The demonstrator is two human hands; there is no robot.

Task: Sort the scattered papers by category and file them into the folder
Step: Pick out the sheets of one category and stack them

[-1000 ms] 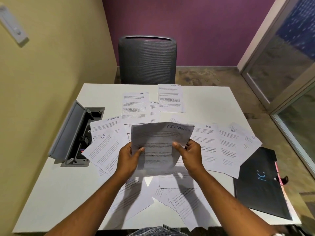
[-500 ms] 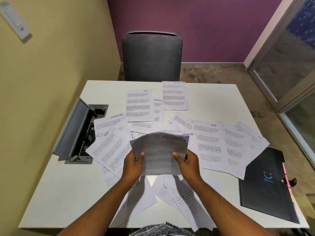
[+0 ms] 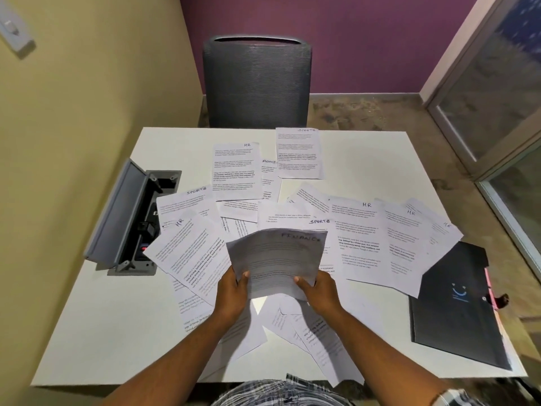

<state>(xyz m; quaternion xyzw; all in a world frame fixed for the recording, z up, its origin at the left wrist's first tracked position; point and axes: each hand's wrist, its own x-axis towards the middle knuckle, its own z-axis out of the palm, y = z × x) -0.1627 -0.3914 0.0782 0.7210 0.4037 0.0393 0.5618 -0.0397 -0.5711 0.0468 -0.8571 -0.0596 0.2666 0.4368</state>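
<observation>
Pinching the blurred "FINANC…" sheet — left hand, right hand — last letters unreadable.

Papers roughly twenty; one folder, chair, table

Bright overhead; wide-angle warp (edges).

Single head-worn wide-angle view, forward and down over the table, edges perhaps distorted.
</observation>
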